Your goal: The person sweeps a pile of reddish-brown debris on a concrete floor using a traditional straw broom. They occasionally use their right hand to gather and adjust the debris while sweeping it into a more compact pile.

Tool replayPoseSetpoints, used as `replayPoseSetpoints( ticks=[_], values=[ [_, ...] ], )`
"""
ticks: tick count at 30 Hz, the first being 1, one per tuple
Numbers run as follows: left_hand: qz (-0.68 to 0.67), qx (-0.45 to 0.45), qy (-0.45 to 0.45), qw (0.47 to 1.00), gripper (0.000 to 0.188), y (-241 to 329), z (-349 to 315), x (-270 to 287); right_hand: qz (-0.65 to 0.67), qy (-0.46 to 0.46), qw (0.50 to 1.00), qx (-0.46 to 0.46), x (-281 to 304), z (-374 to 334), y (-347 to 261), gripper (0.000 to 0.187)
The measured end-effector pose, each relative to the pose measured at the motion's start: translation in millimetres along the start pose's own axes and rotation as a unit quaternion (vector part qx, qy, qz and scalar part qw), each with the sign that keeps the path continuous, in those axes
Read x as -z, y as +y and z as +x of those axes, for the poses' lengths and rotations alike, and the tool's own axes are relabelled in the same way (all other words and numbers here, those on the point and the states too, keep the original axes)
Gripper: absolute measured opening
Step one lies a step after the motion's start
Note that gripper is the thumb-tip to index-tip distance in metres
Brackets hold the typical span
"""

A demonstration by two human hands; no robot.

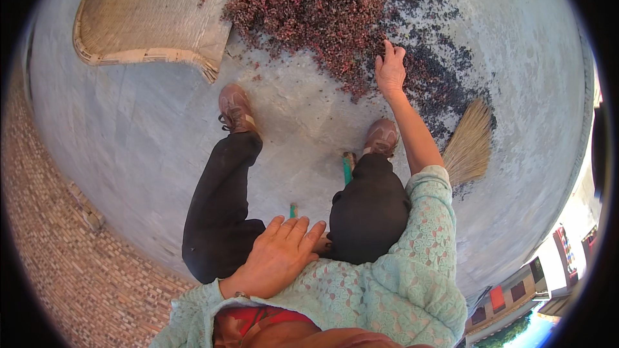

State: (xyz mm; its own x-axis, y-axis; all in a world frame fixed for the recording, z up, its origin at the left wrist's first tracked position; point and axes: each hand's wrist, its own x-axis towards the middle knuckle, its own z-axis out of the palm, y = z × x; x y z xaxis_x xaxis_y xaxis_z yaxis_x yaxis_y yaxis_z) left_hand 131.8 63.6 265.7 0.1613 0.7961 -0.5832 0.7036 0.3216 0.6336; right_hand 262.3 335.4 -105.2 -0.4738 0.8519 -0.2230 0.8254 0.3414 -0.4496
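Right hand (pixel 391 74): one o'clock, grip unclear.
Left hand (pixel 278 254): six o'clock, flat, released.
Scattered small black grains (pixel 442 72): two o'clock, seemingly loosened.
Heaped dark-red seed clusters (pixel 313 9): twelve o'clock, seemingly remaining.

We are looking steeply down from head height, seeing the lace top (pixel 351 293) close at six o'clock, the floor (pixel 296 125) farther toward twelve, and probably buildings (pixel 512 293) bending near four.

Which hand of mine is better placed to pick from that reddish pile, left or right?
Probably your right hand: it reaches to the edge of the reddish pile, while your left hand is back by your lap.
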Motion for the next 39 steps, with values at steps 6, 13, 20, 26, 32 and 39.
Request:
replayPoseSetpoints(
  ticks=[6,13,20,26,32,39],
  values=[
    [0.013,-0.009,-0.007,1.0,0.059,0.8,0.4,0.1,0.022,-0.095,0.993,0.07,-30.9,-37.6,-48.2,0.055],
    [0.0,-0.001,0.0,1.0,0.059,0.1,2.0,-0.8,0.091,-0.053,0.987,0.12,-14.7,-51.1,-47.0,0.049],
    [-0.005,-0.008,-0.001,1.0,0.06,-1.0,1.9,-1.6,-0.005,0.049,0.999,-0.004,4.9,34.2,5.2,0.054],
    [0.006,-0.018,-0.006,1.0,0.06,0.2,2.9,0.5,0.026,-0.06,0.994,0.087,-30.1,-5.6,-44.2,0.052],
    [0.001,-0.011,0.006,1.0,0.06,-1.3,2.8,-1.8,0.095,-0.115,0.974,0.173,-6.9,-53.0,-47.7,0.044],
    [-0.009,-0.009,0.008,1.0,0.061,-1.2,0.2,-1.2,-0.009,0.026,0.999,-0.031,35.5,-28.5,57.4,0.064]
  ],
)
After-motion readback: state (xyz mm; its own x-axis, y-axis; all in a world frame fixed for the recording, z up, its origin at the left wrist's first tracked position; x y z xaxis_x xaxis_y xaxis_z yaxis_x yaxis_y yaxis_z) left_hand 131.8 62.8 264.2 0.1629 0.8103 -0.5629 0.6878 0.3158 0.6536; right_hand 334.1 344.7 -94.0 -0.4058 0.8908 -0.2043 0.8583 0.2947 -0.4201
